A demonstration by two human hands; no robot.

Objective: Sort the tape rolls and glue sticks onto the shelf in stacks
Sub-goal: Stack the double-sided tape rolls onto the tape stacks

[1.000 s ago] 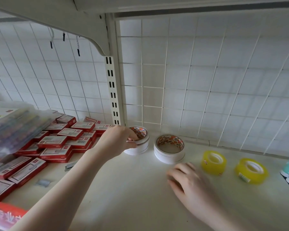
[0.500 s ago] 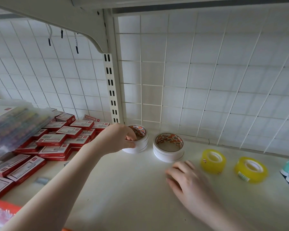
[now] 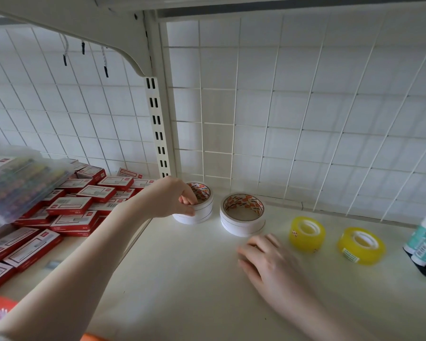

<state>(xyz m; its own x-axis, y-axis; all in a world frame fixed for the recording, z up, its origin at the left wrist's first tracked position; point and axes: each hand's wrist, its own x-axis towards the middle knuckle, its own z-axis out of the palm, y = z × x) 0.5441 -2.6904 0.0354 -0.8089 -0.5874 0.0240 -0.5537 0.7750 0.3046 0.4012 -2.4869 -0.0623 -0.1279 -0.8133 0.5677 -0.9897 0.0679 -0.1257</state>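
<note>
White tape stack (image 3: pixel 197 207) at frame centre sits pinched in your left hand (image 3: pixel 172 200); your right hand (image 3: pixel 268 262) lies flat, fingers relaxed, on the shelf (image 3: pixel 182 279).

A matt painted shelf (image 3: pixel 182 279), glossy translucent yellow tape rolls (image 3: pixel 306 233) and paper-faced white tape rolls (image 3: pixel 242 221) are seen.

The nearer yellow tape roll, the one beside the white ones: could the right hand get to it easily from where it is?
Probably yes. The right hand lies flat on the shelf just left of that yellow tape roll, holding nothing, with only bare shelf between them.
</note>
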